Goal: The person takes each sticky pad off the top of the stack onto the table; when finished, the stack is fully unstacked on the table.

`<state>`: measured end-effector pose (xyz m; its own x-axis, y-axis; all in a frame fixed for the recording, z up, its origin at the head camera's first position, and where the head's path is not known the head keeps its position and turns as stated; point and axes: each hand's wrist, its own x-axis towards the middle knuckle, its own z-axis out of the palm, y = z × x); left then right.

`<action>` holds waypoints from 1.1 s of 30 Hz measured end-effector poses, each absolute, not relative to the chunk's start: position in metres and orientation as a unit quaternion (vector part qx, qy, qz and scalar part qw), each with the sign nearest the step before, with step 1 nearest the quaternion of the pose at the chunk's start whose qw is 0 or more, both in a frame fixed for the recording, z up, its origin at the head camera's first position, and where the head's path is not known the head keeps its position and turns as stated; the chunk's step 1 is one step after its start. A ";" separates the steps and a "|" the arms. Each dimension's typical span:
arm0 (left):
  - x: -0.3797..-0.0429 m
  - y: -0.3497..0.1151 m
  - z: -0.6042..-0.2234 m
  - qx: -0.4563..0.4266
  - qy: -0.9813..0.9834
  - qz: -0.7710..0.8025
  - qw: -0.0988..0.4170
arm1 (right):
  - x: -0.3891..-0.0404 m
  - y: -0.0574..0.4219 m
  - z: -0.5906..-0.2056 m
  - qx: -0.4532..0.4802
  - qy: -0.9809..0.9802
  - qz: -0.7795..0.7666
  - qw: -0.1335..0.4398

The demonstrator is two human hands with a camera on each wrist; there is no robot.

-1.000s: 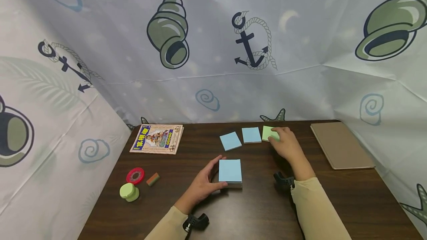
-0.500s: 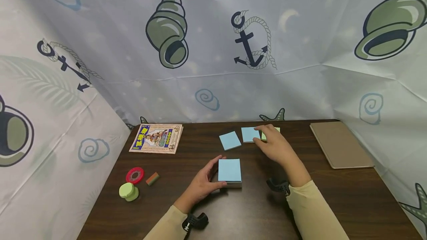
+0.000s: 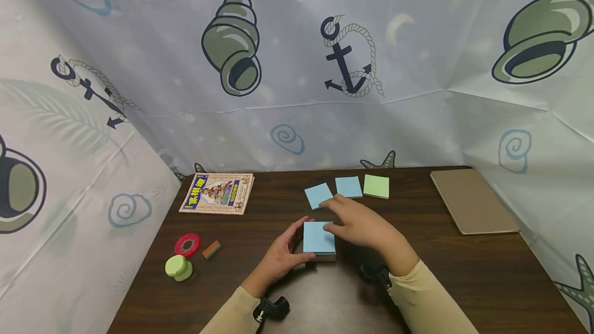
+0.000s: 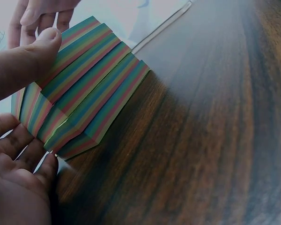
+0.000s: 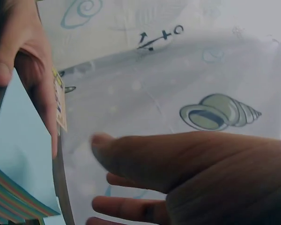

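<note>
A thick stack of square sticky note pads [image 3: 317,237] stands on the table, light blue on top. Its layered sides show red, green, yellow and blue stripes in the left wrist view [image 4: 84,84]. My left hand [image 3: 282,255] grips it from the left, thumb at the near side and fingers round the far side. My right hand [image 3: 366,224] hangs over the stack's right edge, fingers extended and holding nothing. Behind lie a tilted blue sticky note pad [image 3: 317,194], a second blue pad [image 3: 349,187] and a green pad [image 3: 376,186] in a row.
At the back left lies an illustrated booklet [image 3: 216,193]. A red ring-shaped roll [image 3: 187,245], a pale green round container [image 3: 178,267] and a small two-coloured block [image 3: 211,249] are grouped at the left. A tan flat board [image 3: 475,201] lies at the right, before a patterned curtain [image 3: 297,66].
My right hand has left the green pad and moved left and nearer, past the blue pads, to the stack. My left hand has stayed on the stack.
</note>
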<state>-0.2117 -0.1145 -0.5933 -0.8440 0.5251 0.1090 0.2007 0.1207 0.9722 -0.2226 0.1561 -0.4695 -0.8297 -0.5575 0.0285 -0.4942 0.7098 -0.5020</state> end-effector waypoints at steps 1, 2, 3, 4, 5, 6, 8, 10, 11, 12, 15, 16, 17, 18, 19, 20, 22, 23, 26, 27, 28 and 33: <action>-0.212 -0.114 -0.593 0.246 0.737 0.616 0.132 | -0.221 0.154 -0.470 -0.295 0.921 -0.247 0.066; -0.212 -0.114 -0.593 0.245 0.737 0.616 0.132 | -0.220 0.151 -0.470 -0.303 0.918 -0.244 0.073; -0.212 -0.114 -0.593 0.245 0.737 0.616 0.132 | -0.218 0.150 -0.470 -0.309 0.916 -0.242 0.080; -0.212 -0.114 -0.593 0.243 0.737 0.616 0.132 | -0.217 0.148 -0.470 -0.314 0.914 -0.242 0.088; -0.212 -0.114 -0.593 0.240 0.738 0.616 0.133 | -0.216 0.147 -0.470 -0.316 0.913 -0.241 0.094; -0.212 -0.114 -0.593 0.237 0.740 0.616 0.135 | -0.215 0.146 -0.471 -0.316 0.912 -0.241 0.101; -0.212 -0.114 -0.593 0.232 0.742 0.614 0.137 | -0.214 0.145 -0.472 -0.312 0.911 -0.246 0.112; -0.213 -0.115 -0.593 0.228 0.742 0.614 0.140 | -0.214 0.145 -0.473 -0.309 0.911 -0.248 0.117; -0.212 -0.115 -0.593 0.228 0.741 0.615 0.141 | -0.214 0.145 -0.474 -0.306 0.911 -0.249 0.120; -0.212 -0.115 -0.593 0.228 0.740 0.617 0.142 | -0.214 0.145 -0.476 -0.304 0.911 -0.250 0.124; -0.212 -0.115 -0.593 0.229 0.735 0.622 0.143 | -0.217 0.145 -0.481 -0.300 0.912 -0.246 0.131; -0.212 -0.115 -0.593 0.229 0.734 0.623 0.143 | -0.218 0.144 -0.483 -0.299 0.912 -0.245 0.135; -0.212 -0.115 -0.593 0.230 0.733 0.624 0.142 | -0.219 0.144 -0.485 -0.298 0.913 -0.242 0.138; -0.212 -0.115 -0.593 0.230 0.733 0.624 0.142 | -0.219 0.144 -0.487 -0.297 0.913 -0.240 0.141; -0.212 -0.115 -0.593 0.231 0.733 0.624 0.141 | -0.220 0.143 -0.488 -0.297 0.914 -0.237 0.143; -0.212 -0.115 -0.592 0.232 0.733 0.624 0.141 | -0.220 0.143 -0.489 -0.296 0.915 -0.233 0.145; -0.212 -0.115 -0.592 0.235 0.733 0.623 0.139 | -0.220 0.142 -0.491 -0.293 0.916 -0.230 0.149; -0.212 -0.115 -0.591 0.236 0.732 0.624 0.138 | -0.220 0.142 -0.491 -0.291 0.917 -0.229 0.150; -0.212 -0.115 -0.591 0.241 0.729 0.626 0.135 | -0.220 0.141 -0.492 -0.285 0.917 -0.232 0.157; -0.212 -0.115 -0.591 0.244 0.728 0.627 0.133 | -0.220 0.141 -0.492 -0.284 0.916 -0.234 0.159; -0.212 -0.115 -0.592 0.246 0.728 0.627 0.133 | -0.220 0.141 -0.492 -0.283 0.916 -0.235 0.160; -0.212 -0.115 -0.592 0.244 0.732 0.622 0.133 | -0.220 0.143 -0.492 -0.286 0.918 -0.231 0.150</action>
<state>-0.2117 -0.1147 -0.5922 -0.8457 0.5223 0.1094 0.1926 0.1075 0.9754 -0.2204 0.1430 -0.4923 -0.7920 -0.5936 -0.1430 -0.4548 0.7298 -0.5105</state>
